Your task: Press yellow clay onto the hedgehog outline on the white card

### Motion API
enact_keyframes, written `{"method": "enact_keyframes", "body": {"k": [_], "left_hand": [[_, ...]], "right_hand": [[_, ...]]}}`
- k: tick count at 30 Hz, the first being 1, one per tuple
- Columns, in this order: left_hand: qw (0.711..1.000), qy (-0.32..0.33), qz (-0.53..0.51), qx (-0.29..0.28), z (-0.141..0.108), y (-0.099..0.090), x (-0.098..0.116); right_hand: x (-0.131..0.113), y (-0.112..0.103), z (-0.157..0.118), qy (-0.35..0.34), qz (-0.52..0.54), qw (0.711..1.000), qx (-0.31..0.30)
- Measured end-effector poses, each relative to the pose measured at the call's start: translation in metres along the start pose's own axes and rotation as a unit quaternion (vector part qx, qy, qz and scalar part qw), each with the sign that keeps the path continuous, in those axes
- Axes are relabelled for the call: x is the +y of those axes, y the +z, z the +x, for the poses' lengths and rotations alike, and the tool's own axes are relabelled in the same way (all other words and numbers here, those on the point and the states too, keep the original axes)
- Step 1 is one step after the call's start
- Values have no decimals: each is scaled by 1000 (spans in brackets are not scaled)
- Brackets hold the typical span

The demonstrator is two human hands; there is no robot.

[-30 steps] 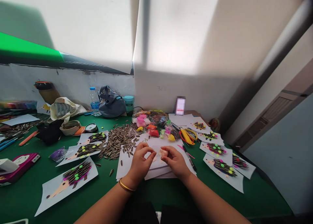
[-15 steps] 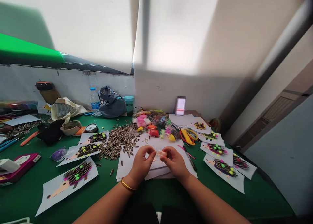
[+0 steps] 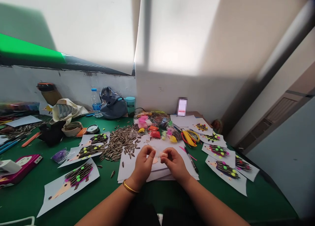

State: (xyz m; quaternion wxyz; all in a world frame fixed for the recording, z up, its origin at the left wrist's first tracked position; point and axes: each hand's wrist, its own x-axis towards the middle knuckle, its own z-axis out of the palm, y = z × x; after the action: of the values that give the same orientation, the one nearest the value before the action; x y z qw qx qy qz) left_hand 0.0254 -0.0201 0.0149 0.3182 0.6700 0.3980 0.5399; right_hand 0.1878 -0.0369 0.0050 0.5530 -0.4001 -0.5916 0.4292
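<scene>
Moved since the earlier frame: drew the left hand (image 3: 142, 165) slightly back from the right hand (image 3: 177, 164), leaving a clearer gap between the fingertips. Now shows more of a peach-coloured piece (image 3: 155, 160) on the white paper (image 3: 157, 174), just beyond the left thumb. Grips a small pinkish lump (image 3: 163, 154) in the right hand, clamped between thumb and fingers above the paper; held it nearer to the left fingertips half a second ago. Keeps thumb and index finger of the left hand brought together, but cannot tell about anything pinched between them. Wears a gold bracelet (image 3: 130, 186) on the left wrist.

Otherwise matches the earlier frame on the green table (image 3: 103, 196), apart from a slight shift of the whole view. Has striped seeds (image 3: 120, 141) heaped to the left of the paper and partly spilled onto it. Has coloured clay packets (image 3: 154, 134) behind the paper, beside yellow-handled scissors (image 3: 189, 138), and a black pen (image 3: 191, 160) along its right edge. Lies flanked on both sides by hedgehog pictures (image 3: 71, 185), with seeds for spines and small bright dots on them. Leads back to a phone (image 3: 182, 107), upright near the wall.
</scene>
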Motion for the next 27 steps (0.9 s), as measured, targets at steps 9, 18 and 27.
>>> {"method": "enact_keyframes", "body": {"k": [9, 18, 27], "left_hand": [[998, 30, -26, -50, 7, -12, 1], [995, 63, 58, -46, 5, -10, -2], [998, 7, 38, -42, -3, 5, 5]], "right_hand": [[-3, -8, 3, 41, 39, 998, 18], [-3, -3, -2, 38, 14, 997, -63], [-2, 1, 0, 13, -24, 997, -78]]}}
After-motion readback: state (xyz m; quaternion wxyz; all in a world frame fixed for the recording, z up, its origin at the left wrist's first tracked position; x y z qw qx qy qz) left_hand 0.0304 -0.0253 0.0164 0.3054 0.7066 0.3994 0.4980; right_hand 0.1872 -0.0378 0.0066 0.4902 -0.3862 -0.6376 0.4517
